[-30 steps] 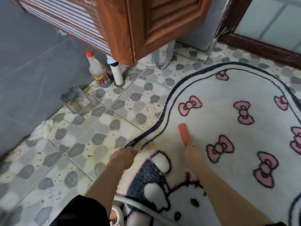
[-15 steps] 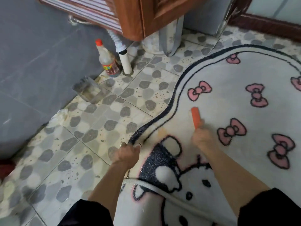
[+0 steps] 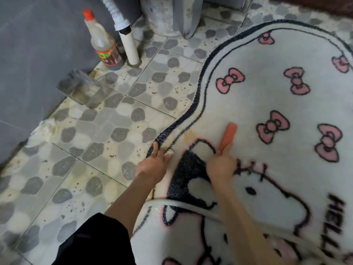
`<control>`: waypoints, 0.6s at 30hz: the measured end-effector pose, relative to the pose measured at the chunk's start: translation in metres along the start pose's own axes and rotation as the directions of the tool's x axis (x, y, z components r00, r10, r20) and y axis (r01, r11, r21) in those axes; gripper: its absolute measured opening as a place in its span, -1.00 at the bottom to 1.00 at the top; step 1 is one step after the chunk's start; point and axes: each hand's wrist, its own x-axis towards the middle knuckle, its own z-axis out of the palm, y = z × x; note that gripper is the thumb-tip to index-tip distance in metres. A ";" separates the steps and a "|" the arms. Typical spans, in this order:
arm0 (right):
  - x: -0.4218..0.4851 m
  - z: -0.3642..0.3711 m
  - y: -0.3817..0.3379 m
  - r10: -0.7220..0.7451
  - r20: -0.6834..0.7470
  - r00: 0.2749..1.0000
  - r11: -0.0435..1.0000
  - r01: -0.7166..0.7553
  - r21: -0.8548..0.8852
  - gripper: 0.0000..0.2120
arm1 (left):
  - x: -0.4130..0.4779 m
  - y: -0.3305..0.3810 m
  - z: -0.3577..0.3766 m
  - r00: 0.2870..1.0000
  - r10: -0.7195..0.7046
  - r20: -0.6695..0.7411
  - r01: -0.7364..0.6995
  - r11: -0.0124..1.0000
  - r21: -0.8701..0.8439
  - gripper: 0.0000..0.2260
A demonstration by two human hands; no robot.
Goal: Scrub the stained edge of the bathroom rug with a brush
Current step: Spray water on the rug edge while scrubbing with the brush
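A white bathroom rug (image 3: 248,104) with pink bows and a dark border covers the right of the floor. A yellowish stain (image 3: 189,135) marks it just inside the border. My left hand (image 3: 152,165) grips the rug's dark edge, fingers curled over it. My right hand (image 3: 219,165) holds an orange brush (image 3: 227,135), its end pointing away from me, on the pile just right of the stain.
A clear bottle with a red cap (image 3: 104,44) and a white drain pipe (image 3: 128,46) stand by the grey wall. A clear plastic tub (image 3: 82,88) lies on the pebble-pattern tiles. A white ribbed hose (image 3: 191,205) crosses the rug under my right forearm.
The camera has tilted down and closer. My left hand's fingers have stretched further along the rug's dark edge. My right hand with the brush stays by the stain.
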 end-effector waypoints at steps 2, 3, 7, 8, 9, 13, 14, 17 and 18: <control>-0.037 0.019 -0.022 -0.280 0.197 0.939 0.955 0.293 -0.037 -0.31 | 0.002 -0.003 -0.003 0.999 0.047 0.004 -0.047 0.998 0.052 -0.56; -0.042 0.022 -0.027 -0.380 0.284 0.880 0.898 0.425 -0.115 -0.30 | 0.002 -0.007 -0.006 0.998 0.058 0.002 -0.058 0.996 0.070 -0.57; 0.012 -0.011 -0.006 -0.264 0.155 0.952 0.934 0.293 -0.207 -0.32 | 0.001 -0.028 -0.003 0.995 0.100 0.024 -0.102 0.993 0.067 -0.59; 0.023 -0.026 0.004 -0.145 0.077 0.986 0.969 0.158 -0.189 -0.32 | -0.001 -0.031 -0.001 0.995 0.092 0.025 -0.094 0.994 0.064 -0.60; 0.027 -0.035 0.012 -0.051 0.029 0.998 0.980 0.055 -0.189 -0.33 | -0.003 -0.033 0.000 0.997 0.075 0.023 -0.076 0.994 0.073 -0.59; -0.010 0.000 -0.014 -0.106 0.089 0.990 0.983 0.118 -0.140 -0.33 | -0.005 -0.025 0.003 1.000 0.022 0.006 -0.023 0.999 0.025 -0.47; -0.021 0.010 -0.021 -0.181 0.161 0.970 0.972 0.201 -0.119 -0.31 | -0.007 -0.024 0.003 1.000 0.014 0.012 -0.014 1.000 0.007 -0.46; -0.009 0.001 -0.022 -0.339 0.260 0.904 0.891 0.397 -0.220 -0.39 | -0.004 -0.033 0.002 0.998 0.059 -0.017 -0.059 0.997 -0.043 -0.40; 0.006 -0.016 -0.016 -0.314 0.250 0.916 0.889 0.377 -0.262 -0.41 | -0.003 -0.037 0.002 0.997 0.072 -0.023 -0.073 0.996 -0.046 -0.39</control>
